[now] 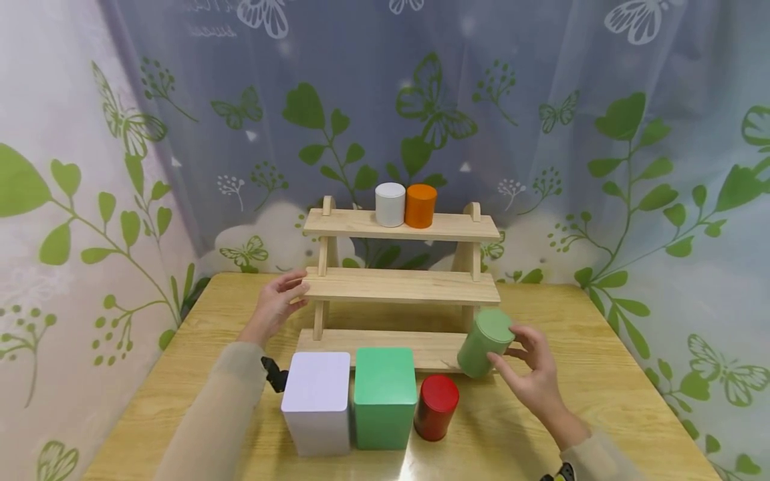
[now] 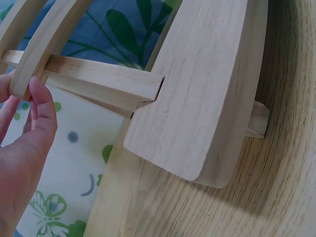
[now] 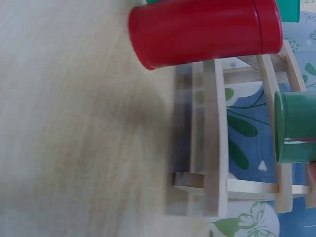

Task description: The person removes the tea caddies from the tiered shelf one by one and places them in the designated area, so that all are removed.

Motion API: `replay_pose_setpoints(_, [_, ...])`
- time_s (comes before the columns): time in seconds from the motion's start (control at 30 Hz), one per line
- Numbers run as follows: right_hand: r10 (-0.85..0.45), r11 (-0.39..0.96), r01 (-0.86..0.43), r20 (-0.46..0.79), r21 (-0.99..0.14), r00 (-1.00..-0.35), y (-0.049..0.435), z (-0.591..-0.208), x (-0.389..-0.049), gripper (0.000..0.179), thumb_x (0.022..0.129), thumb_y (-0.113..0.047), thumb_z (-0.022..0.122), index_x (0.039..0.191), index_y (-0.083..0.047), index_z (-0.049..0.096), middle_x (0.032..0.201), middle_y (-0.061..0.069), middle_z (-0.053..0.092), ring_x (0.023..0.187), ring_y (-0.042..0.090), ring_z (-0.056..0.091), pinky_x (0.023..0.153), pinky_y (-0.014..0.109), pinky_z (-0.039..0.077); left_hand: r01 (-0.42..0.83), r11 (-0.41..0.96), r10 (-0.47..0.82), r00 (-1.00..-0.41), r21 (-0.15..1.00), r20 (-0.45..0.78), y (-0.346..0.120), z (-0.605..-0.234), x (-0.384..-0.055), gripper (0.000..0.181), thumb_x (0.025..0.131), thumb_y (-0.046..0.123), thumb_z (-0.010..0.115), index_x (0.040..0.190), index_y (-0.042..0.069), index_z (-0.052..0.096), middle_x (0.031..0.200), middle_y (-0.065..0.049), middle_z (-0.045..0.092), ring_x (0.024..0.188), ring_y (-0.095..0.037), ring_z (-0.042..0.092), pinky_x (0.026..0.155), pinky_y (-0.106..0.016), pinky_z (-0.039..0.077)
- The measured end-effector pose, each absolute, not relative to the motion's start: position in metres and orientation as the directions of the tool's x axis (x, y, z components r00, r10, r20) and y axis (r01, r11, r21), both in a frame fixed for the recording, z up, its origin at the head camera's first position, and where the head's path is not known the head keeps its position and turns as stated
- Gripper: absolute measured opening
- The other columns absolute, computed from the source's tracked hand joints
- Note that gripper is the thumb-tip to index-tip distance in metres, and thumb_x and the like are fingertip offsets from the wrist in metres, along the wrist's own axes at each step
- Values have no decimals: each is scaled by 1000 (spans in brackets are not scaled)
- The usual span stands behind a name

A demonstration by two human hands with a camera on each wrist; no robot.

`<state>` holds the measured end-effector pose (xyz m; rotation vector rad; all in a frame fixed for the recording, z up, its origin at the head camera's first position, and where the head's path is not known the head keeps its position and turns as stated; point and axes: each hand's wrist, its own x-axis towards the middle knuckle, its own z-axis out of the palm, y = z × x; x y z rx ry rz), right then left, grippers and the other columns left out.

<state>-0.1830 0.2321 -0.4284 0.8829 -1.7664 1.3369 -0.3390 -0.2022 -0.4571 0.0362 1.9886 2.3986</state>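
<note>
My left hand [image 1: 279, 304] pinches the left end of the middle board of a three-tier wooden shelf rack [image 1: 400, 286]. In the left wrist view, thumb and fingers [image 2: 42, 106] close around that board's end. A light green round canister [image 1: 486, 342] is in my right hand [image 1: 532, 371], held between thumb and fingers. It leans to the right and overlaps the right end of the lowest board. In the right wrist view the green canister shows at the right edge, with just a fingertip [image 3: 312, 173] beside it.
On the top board, a white canister [image 1: 390, 206] stands beside an orange canister [image 1: 420, 207]. Before the rack, a white box [image 1: 316, 407], a green box [image 1: 385, 401] and a red canister [image 1: 436, 407] line up on the wooden table [image 1: 505, 447]. Patterned curtains [image 1: 361, 60] hang behind.
</note>
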Motion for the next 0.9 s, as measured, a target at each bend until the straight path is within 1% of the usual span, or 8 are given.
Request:
replay_pose_setpoints(0.17, [-98, 215, -858, 864, -466, -493, 235, -436, -177, 53, 67, 19, 71, 110, 24, 40, 106, 27, 51, 101, 15, 58, 70, 21, 52, -4, -172, 23, -1000, 985, 0, -201, -457, -339, 48, 87, 11, 66, 130, -1, 49, 118, -9, 46, 94, -17, 52, 75, -28, 52])
replay_pose_setpoints(0.37, [-95, 154, -867, 867, -473, -490, 237, -444, -168, 53, 67, 21, 70, 110, 26, 39, 109, 28, 50, 104, 17, 58, 72, 21, 52, -8, -160, 22, -1000, 987, -4, -201, -456, -339, 48, 88, 12, 65, 131, 0, 48, 120, -10, 46, 94, -16, 52, 75, -27, 52])
replay_pose_setpoints(0.53, [-99, 133, -873, 870, -470, -484, 243, -453, -161, 55, 70, 17, 71, 112, 26, 37, 111, 28, 49, 105, 19, 57, 73, 22, 52, -21, -166, 24, -1000, 986, -18, -201, -457, -339, 46, 88, 12, 65, 130, 1, 49, 120, -9, 46, 97, -17, 52, 76, -27, 52])
replay_pose_setpoints(0.73, [-104, 133, -873, 870, -468, -482, 250, -468, -158, 56, 67, 17, 73, 110, 26, 37, 112, 29, 49, 105, 19, 57, 73, 22, 52, -24, -167, 12, -1000, 986, -22, -201, -457, -339, 46, 88, 13, 66, 130, 2, 50, 121, -9, 47, 98, -19, 52, 78, -29, 52])
replay_pose_setpoints(0.83, [-112, 143, -871, 866, -470, -487, 250, -469, -152, 56, 65, 20, 72, 109, 26, 38, 111, 30, 49, 104, 19, 57, 73, 22, 52, -30, -155, 17, -999, 987, -27, -200, -453, -336, 48, 88, 12, 64, 132, 1, 48, 122, -10, 47, 98, -19, 53, 81, -31, 51])
replay_pose_setpoints(0.9, [-117, 146, -866, 860, -479, -496, 249, -470, -149, 56, 64, 21, 71, 109, 26, 38, 111, 31, 49, 104, 18, 57, 73, 22, 53, -29, -152, 14, -1000, 988, -27, -199, -452, -336, 46, 89, 12, 64, 131, 1, 48, 121, -10, 47, 97, -18, 53, 80, -30, 51])
